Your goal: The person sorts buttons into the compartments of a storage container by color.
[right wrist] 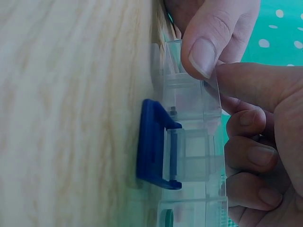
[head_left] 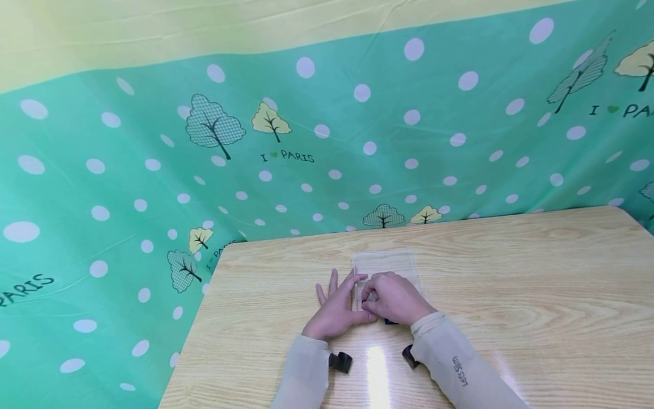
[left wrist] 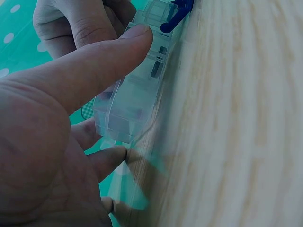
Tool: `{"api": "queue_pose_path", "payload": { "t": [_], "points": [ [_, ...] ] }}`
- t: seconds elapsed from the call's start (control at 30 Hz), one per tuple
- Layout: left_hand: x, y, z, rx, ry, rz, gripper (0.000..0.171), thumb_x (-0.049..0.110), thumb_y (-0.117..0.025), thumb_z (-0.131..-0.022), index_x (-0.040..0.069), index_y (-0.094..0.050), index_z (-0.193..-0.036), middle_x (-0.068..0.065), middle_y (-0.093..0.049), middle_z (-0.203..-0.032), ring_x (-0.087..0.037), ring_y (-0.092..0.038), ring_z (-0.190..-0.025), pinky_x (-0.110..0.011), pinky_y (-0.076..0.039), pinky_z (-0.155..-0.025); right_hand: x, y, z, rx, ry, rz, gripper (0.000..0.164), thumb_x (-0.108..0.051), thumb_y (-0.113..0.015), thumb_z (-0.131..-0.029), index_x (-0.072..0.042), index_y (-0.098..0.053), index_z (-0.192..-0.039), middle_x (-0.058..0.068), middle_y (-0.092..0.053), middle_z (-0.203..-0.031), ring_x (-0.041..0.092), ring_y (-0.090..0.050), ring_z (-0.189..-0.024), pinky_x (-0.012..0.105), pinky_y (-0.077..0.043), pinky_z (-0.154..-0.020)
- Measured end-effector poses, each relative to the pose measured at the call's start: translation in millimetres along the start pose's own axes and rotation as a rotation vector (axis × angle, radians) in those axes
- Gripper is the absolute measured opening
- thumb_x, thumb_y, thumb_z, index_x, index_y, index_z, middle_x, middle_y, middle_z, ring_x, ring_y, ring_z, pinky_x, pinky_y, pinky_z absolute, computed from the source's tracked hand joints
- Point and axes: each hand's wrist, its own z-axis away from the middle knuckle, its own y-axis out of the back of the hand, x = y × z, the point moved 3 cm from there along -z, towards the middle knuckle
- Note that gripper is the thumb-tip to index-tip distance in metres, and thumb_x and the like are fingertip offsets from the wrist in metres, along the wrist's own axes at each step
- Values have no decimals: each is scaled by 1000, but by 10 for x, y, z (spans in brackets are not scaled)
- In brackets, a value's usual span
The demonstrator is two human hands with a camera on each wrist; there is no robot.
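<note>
A clear plastic box (head_left: 385, 258) with walled compartments lies on the table; a blue latch (right wrist: 154, 144) is fixed to its near side. My left hand (head_left: 337, 309) is at the box's left end. Its thumb (left wrist: 109, 61) lies straight against the near wall, and the other fingers spread beyond the corner. Over the box's left part is my right hand (head_left: 395, 298), its fingers curled and thumb and index together on a small dark piece, mostly hidden. Through the wall show small dark bits (left wrist: 156, 68) and something green (right wrist: 169, 218).
The wood-grain table (head_left: 536, 295) extends on both sides of the box. A green dotted cloth (head_left: 357, 142) hangs along its back and left edges. Black wrist mounts (head_left: 340, 362) sit by both sleeves, close above the tabletop.
</note>
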Motion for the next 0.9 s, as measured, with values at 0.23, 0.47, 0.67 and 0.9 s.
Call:
{"api": "queue_pose_path", "payload": {
  "t": [0.23, 0.47, 0.67, 0.9],
  "points": [
    [6, 1, 1, -2, -4, -6, 82, 41, -85, -78, 27, -46, -148, -5, -21, -166, -35, 15, -152, -64, 27, -108, 9, -10, -2, -6, -19, -10, 9, -17, -84, -79, -17, -76, -80, -8, -69, -81, 4, -57, -70, 30, -52, -67],
    [9, 4, 9, -6, -4, -4, 82, 42, -85, -78, 27, -45, -148, -5, -20, -167, -35, 16, -152, -64, 28, -108, 3, 11, 4, -10, -33, -20, 9, -17, -84, -79, -16, -76, -82, -7, -70, -81, 7, -60, -73, 31, -53, -69],
    [1, -6, 11, -12, 3, -12, 81, 43, -84, -79, 31, -44, -148, -1, -18, -167, -34, 17, -152, -63, 30, -107, 5, 61, 17, 14, -62, -15, 6, -19, -82, -83, -18, -76, -82, -12, -62, -74, 7, -51, -66, 29, -45, -62],
    [1, -16, 10, -9, 15, -17, 79, 44, -83, -80, 36, -44, -147, 2, -17, -167, -32, 17, -152, -62, 30, -108, 23, 80, 36, 26, -89, -12, 8, -26, -80, -86, -20, -75, -86, -13, -52, -65, 7, -46, -59, 26, -39, -55]
  ]
}}
